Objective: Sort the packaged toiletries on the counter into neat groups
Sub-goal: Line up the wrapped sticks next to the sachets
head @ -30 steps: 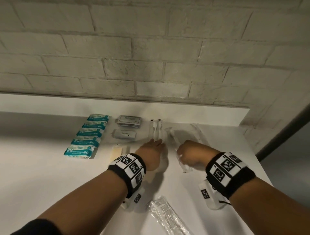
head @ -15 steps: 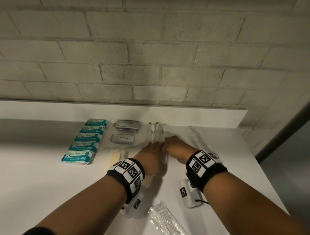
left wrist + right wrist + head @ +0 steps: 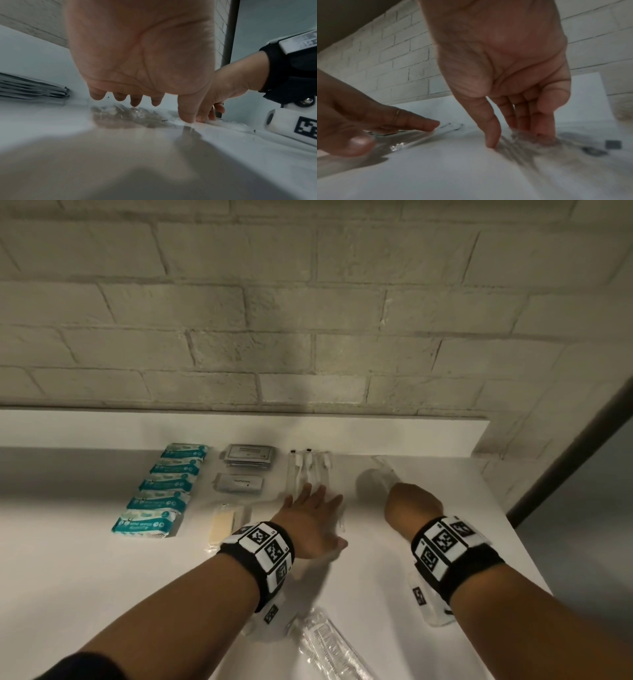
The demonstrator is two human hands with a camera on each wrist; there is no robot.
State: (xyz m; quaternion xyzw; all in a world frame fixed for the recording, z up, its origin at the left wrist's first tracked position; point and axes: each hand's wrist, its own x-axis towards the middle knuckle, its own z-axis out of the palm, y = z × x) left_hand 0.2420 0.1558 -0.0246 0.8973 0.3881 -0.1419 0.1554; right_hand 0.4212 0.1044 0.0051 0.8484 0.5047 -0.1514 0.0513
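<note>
Clear-wrapped toothbrushes (image 3: 308,467) lie side by side at the back of the white counter (image 3: 85,559). My left hand (image 3: 315,501) lies flat on their near ends, fingers straight. In the left wrist view the left hand (image 3: 171,97) hovers over crinkled clear wrap (image 3: 130,113). My right hand (image 3: 407,503) reaches onto another clear packet (image 3: 382,470) further right. Its straight fingers (image 3: 539,125) touch that blurred packet (image 3: 522,135) while the thumb tip rests on the counter. Neither hand grips anything.
Several teal wipe packs (image 3: 161,494) form a column at the left. Grey sachets (image 3: 248,457) and a toothpaste pack (image 3: 239,484) sit beside them, above a pale yellow bar (image 3: 222,523). A clear packet (image 3: 329,642) lies by my wrists. The brick wall (image 3: 308,337) backs the counter.
My right hand has left the toothbrush group and moved right onto the clear packet near the back. The left hand stays on the toothbrushes, now spread flatter.
</note>
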